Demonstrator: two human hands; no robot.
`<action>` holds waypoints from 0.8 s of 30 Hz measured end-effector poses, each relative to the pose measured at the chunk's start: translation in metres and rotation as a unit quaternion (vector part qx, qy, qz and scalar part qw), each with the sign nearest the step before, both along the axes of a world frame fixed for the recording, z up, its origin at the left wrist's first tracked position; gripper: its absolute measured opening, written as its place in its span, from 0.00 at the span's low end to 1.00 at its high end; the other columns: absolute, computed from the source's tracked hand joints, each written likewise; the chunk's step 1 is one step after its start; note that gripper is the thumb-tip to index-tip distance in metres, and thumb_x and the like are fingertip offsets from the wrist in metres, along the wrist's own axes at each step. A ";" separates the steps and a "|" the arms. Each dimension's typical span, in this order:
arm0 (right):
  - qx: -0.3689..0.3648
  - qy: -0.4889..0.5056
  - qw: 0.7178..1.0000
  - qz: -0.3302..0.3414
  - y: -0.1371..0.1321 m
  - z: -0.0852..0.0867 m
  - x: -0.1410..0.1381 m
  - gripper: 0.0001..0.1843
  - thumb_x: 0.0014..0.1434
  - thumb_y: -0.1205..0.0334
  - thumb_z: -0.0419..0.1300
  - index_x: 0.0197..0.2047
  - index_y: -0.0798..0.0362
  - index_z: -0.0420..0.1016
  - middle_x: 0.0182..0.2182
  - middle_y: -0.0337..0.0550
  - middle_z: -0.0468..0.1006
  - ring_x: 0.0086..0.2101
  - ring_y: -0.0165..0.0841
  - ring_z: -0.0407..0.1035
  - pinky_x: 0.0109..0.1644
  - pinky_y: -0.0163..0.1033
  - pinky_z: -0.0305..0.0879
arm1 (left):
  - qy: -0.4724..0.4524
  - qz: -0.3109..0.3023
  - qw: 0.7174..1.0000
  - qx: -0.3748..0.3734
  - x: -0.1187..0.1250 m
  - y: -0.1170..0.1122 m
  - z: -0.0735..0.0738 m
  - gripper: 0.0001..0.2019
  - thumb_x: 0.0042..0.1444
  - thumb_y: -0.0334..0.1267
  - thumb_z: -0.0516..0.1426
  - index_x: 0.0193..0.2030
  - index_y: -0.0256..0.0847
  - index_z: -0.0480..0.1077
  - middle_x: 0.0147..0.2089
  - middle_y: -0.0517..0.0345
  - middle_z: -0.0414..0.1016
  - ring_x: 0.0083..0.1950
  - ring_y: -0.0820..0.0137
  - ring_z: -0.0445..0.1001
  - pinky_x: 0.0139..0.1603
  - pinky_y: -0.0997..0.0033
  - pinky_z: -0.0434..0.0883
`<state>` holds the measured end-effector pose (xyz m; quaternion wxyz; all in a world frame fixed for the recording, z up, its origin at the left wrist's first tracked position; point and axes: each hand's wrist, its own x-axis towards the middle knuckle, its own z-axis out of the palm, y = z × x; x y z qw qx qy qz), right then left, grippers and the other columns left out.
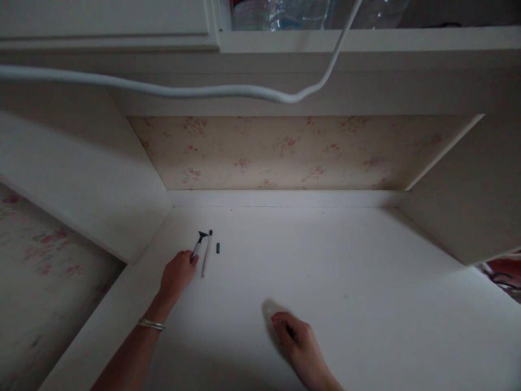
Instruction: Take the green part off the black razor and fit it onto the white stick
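Observation:
My left hand [179,274] is closed round the handle of a razor [197,249], at the left side of the white desk top. The razor's dark head points away from me. Just right of it lies a thin pale stick [207,255] with a dark tip, perhaps a pencil or brush. A small dark green piece [218,248], like an eraser or cap, rests beside the stick. Nearer to me, my right hand [297,339] hovers over the desk with fingers curled together. Whatever its fingertips may hold is hidden.
White side panels [97,179] flank the desk top [325,260] left and right. Floral wallpaper [264,152] covers the back. A white cable [183,92] hangs across the upper view, in front of a shelf with clear plastic bottles [301,13].

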<state>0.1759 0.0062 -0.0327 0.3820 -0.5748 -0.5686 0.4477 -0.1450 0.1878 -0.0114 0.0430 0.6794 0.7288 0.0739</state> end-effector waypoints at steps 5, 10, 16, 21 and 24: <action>-0.030 0.024 0.999 -0.011 0.001 0.004 0.001 0.26 0.63 0.40 0.51 0.39 0.55 0.78 0.27 0.42 0.73 0.27 0.35 0.64 0.29 0.35 0.54 | -0.060 0.042 0.997 -0.002 -0.007 0.002 0.004 0.15 0.62 0.38 0.46 0.41 0.33 0.72 0.44 0.39 0.73 0.44 0.55 0.73 0.43 0.60 0.67; -0.076 0.122 0.988 -0.049 0.006 0.010 -0.002 0.27 0.59 0.37 0.56 0.38 0.55 0.77 0.21 0.38 0.65 0.24 0.32 0.59 0.26 0.34 0.51 | -0.208 0.018 0.977 -0.035 0.008 -0.019 0.010 0.22 0.64 0.45 0.42 0.50 0.34 0.70 0.40 0.48 0.76 0.37 0.65 0.74 0.36 0.69 0.69; -0.093 0.212 0.972 -0.048 0.020 0.019 -0.014 0.27 0.57 0.36 0.59 0.40 0.55 0.77 0.23 0.38 0.67 0.23 0.31 0.59 0.25 0.33 0.53 | -0.643 -0.025 0.755 -0.129 0.081 -0.083 0.005 0.26 0.55 0.57 0.57 0.47 0.33 0.72 0.36 0.51 0.71 0.29 0.71 0.66 0.27 0.73 0.62; -0.056 0.261 0.961 -0.072 0.031 0.037 -0.018 0.26 0.60 0.39 0.59 0.45 0.55 0.76 0.39 0.49 0.75 0.39 0.39 0.67 0.39 0.39 0.64 | -0.726 -0.064 0.652 -0.208 0.135 -0.124 0.004 0.22 0.59 0.54 0.56 0.43 0.33 0.72 0.32 0.55 0.66 0.28 0.74 0.62 0.27 0.74 0.59; -0.060 0.299 0.950 -0.068 0.032 0.045 -0.018 0.26 0.62 0.40 0.57 0.46 0.55 0.76 0.42 0.48 0.75 0.38 0.38 0.68 0.43 0.41 0.65 | -0.719 -0.108 0.640 -0.249 0.153 -0.136 0.003 0.22 0.61 0.54 0.54 0.40 0.32 0.71 0.31 0.55 0.65 0.28 0.73 0.61 0.27 0.73 0.58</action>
